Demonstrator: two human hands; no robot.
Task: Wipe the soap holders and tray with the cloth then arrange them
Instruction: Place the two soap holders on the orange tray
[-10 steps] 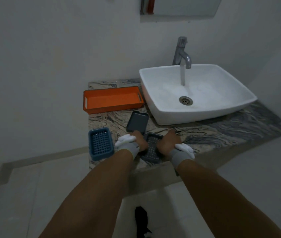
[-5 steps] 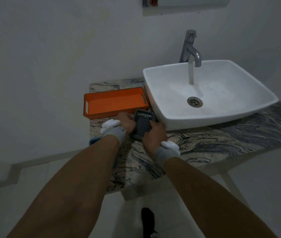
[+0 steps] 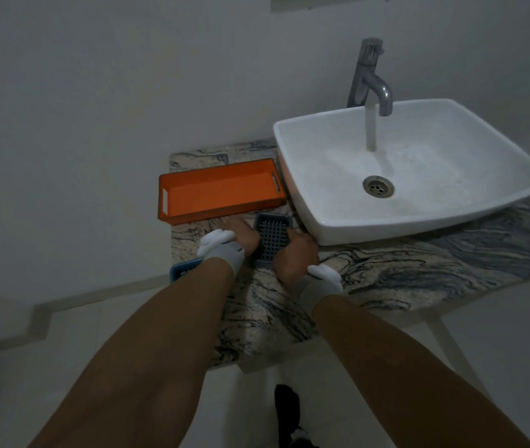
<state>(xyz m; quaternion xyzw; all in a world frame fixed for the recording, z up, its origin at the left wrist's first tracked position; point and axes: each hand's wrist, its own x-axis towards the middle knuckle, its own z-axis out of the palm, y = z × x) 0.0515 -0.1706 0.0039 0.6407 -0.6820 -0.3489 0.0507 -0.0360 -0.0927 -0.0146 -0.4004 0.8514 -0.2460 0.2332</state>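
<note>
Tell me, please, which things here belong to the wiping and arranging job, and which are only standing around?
Part of the job:
- grey soap holder, gripped between left hand and right hand
- blue soap holder, mostly hidden by the left forearm
- orange tray

Only standing around:
- white sink
- tap, running
- marble counter

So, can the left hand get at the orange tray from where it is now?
Probably yes. The left hand holds the grey soap holder just in front of the orange tray, with only bare counter between; it must let go first.
</note>
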